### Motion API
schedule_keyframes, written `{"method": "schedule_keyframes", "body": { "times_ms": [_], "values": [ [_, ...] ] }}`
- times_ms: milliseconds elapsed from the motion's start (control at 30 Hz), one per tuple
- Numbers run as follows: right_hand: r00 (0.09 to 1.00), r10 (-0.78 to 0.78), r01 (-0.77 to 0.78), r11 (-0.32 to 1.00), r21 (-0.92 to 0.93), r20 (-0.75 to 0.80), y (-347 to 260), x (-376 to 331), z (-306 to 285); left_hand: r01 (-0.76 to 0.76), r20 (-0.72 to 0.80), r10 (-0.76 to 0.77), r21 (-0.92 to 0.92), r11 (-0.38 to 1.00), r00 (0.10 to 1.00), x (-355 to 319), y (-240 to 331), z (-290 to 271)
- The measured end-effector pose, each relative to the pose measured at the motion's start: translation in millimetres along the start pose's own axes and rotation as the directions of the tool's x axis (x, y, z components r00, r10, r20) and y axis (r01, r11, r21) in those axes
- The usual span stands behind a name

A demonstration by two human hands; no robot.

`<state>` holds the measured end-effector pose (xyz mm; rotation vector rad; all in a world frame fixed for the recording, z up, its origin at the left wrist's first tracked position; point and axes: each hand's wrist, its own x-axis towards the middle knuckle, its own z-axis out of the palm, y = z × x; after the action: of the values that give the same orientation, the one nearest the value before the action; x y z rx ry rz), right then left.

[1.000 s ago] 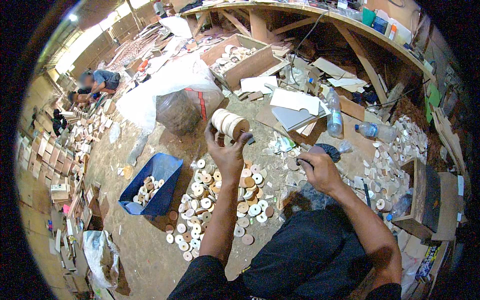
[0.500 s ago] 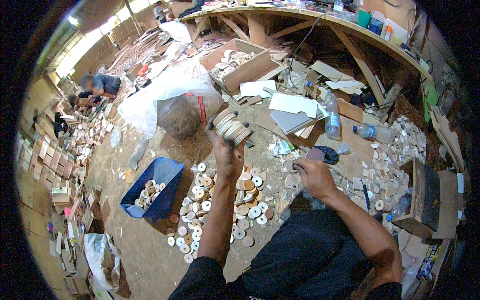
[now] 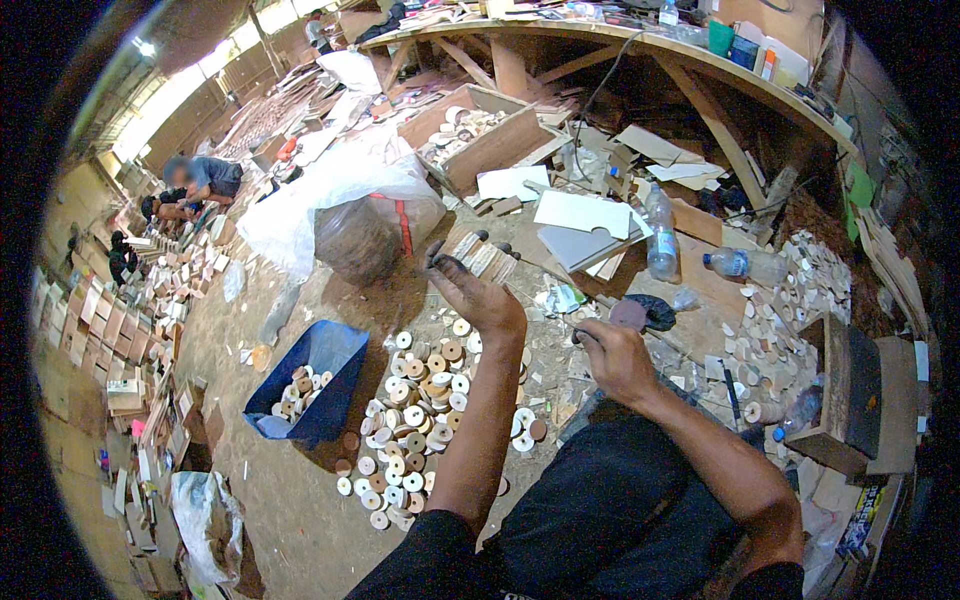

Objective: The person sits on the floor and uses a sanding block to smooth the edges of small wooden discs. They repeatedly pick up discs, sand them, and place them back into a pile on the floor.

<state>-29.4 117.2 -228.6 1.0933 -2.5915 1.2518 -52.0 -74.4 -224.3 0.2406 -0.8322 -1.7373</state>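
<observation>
My left hand [image 3: 478, 295] is lifted in front of me, its fingers gripping a short stack of round wooden discs [image 3: 486, 256] that lies tilted on its side. My right hand [image 3: 612, 358] is lower and to the right, closed on a tool with a dark round head [image 3: 648, 312]. Below both hands, many pale wooden discs with centre holes [image 3: 420, 405] are spread over the dirt floor. A blue bin [image 3: 318, 352] to their left holds a few more discs. My dark-clothed lap fills the lower middle.
A wooden crate of discs [image 3: 482, 140] and a bulging sack [image 3: 365, 235] lie ahead. Two plastic bottles [image 3: 660, 235] rest by white boards. More discs [image 3: 790, 300] and a wooden box [image 3: 858, 400] are at right. People [image 3: 200, 180] crouch far left among wood pieces.
My left hand has pushed the disc stack farther away and turned it from facing me to lying sideways. My right hand has stayed roughly where it was with the dark tool.
</observation>
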Motion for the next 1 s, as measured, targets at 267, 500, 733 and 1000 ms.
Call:
{"method": "schedule_keyframes", "body": {
  "times_ms": [267, 500, 733, 1000],
  "values": [
    [0.993, -0.026, 0.028, 0.999, 0.019, -0.112, -3.2, 0.3, -0.7, -0.120, 0.089, 0.113, 0.080, 0.990, 0.990, -33.1, 5.8, 8.7],
    [0.999, 0.022, -0.021, 1.000, 0.021, -0.049, -1.7, -1.2, -2.2, -0.087, 0.239, 0.082, 0.008, 0.996, 0.968, -47.3, 23.6, 8.8],
    [0.999, 0.000, 0.001, 1.000, 0.009, -0.052, -6.0, -2.0, -4.7, 0.007, 0.211, 0.001, -0.034, 0.999, 0.978, -51.2, 25.6, 5.4],
    [0.981, -0.076, 0.067, 0.996, -0.053, -0.178, 6.0, 5.3, -14.3, 0.039, 0.495, -0.160, 0.245, 0.969, 0.854, -32.6, 41.2, -17.0]
  ]
}}
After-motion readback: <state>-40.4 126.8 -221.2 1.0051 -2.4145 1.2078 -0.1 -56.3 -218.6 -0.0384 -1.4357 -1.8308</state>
